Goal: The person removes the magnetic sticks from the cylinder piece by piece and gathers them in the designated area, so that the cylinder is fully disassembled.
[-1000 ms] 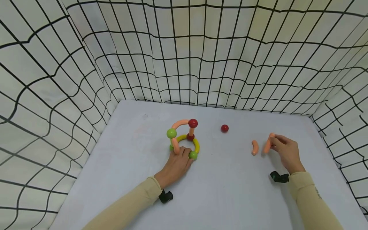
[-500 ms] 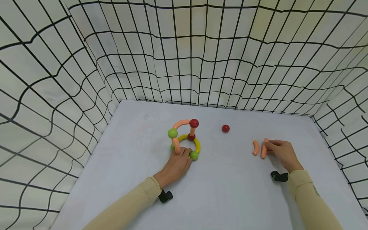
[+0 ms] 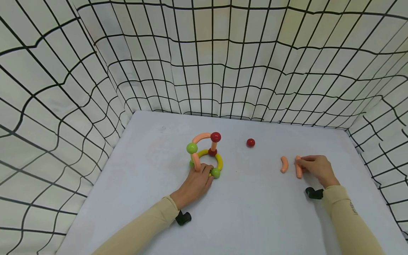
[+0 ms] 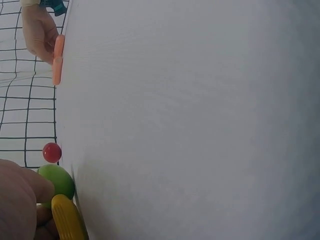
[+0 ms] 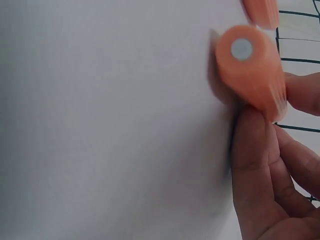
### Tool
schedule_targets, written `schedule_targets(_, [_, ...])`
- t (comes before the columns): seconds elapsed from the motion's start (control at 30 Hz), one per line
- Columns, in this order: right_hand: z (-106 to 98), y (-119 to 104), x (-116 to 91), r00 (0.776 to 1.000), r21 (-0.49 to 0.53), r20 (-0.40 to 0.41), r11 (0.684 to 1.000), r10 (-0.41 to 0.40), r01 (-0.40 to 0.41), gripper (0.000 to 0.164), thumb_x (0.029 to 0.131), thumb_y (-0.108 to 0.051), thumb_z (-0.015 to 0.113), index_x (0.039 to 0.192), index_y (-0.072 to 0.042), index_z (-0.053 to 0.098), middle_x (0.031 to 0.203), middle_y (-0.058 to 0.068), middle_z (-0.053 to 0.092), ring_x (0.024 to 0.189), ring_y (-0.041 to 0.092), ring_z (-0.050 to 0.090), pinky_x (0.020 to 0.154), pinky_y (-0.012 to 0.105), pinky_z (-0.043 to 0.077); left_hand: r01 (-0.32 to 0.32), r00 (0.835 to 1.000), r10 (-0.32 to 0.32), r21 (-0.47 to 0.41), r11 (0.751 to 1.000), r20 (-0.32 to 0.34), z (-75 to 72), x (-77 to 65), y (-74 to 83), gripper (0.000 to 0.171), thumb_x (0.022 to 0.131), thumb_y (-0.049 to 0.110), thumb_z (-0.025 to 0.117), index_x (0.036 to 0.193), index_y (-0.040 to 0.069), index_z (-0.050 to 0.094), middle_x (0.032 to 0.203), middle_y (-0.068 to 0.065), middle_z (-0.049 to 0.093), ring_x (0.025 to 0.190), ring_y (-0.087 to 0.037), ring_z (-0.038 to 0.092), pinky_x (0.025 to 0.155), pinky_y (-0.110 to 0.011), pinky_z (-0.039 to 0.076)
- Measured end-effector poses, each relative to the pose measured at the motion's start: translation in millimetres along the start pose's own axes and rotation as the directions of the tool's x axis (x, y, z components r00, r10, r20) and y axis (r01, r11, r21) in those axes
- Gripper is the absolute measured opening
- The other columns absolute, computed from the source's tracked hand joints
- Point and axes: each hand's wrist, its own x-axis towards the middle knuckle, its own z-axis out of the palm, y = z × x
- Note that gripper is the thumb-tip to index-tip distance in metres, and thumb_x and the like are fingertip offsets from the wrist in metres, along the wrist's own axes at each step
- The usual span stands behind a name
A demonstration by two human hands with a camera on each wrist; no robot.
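Observation:
My left hand grips the near side of a magnetic ball-and-rod structure. Its base is a ring of curved yellow rods; orange rods rise above it, joined by a green ball and a red ball. In the left wrist view, a finger presses a green ball beside a ridged yellow rod. At the right, my right hand pinches an orange rod between thumb and fingers, low over the table. The right wrist view shows this rod's round silver magnet end.
A second, curved orange rod lies just left of the held one. Between it and the structure, farther back, sits a loose red ball. Black netting over white sheeting borders the white table at the back and sides.
My right hand brought its orange rod down and left beside the curved rod, then shifted it slightly right again. The left hand has stayed on the structure.

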Motion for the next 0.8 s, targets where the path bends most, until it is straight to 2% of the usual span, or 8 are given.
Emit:
schedule_targets(0.23, [-1, 0, 1, 0.999, -0.056, -0.036, 0.998, 0.002, -0.004, 0.080, 0.097, -0.063, 0.059, 0.141, 0.004, 0.057, 0.138, 0.030, 0.061, 0.128, 0.044, 0.055, 0.103, 0.061, 0.049, 0.002, 1.000, -0.002, -0.010, 1.000, 0.005, -0.7, -0.5, 0.1, 0.030, 0.101, 0.015, 0.066, 0.125, -0.002, 0.061, 0.108, -0.013, 0.069, 0.104, -0.028, 0.064, 0.104, -0.050, 0.049])
schedule_targets(0.6, [-1, -5, -4, 0.999, -0.045, -0.040, 0.999, 0.006, -0.008, 0.082, 0.096, -0.062, 0.061, 0.145, 0.003, 0.053, 0.144, 0.032, 0.056, 0.136, 0.047, 0.047, 0.107, 0.065, 0.045, 0.015, 1.000, -0.015, 0.000, 1.000, -0.005, -3.3, -9.0, -4.2, 0.036, 0.099, 0.016, 0.068, 0.128, -0.005, 0.061, 0.114, -0.014, 0.070, 0.110, -0.028, 0.064, 0.104, -0.047, 0.050])
schedule_targets(0.8, [1, -6, -7, 0.996, -0.040, -0.089, 0.999, -0.013, 0.009, 0.080, 0.097, -0.061, 0.060, 0.145, 0.003, 0.053, 0.146, 0.033, 0.054, 0.135, 0.048, 0.047, 0.104, 0.064, 0.046, 0.016, 1.000, -0.016, -0.010, 1.000, 0.010, -9.1, -15.0, -4.3, 0.035, 0.100, 0.017, 0.067, 0.129, -0.002, 0.061, 0.123, -0.015, 0.070, 0.116, -0.031, 0.062, 0.108, -0.046, 0.049])
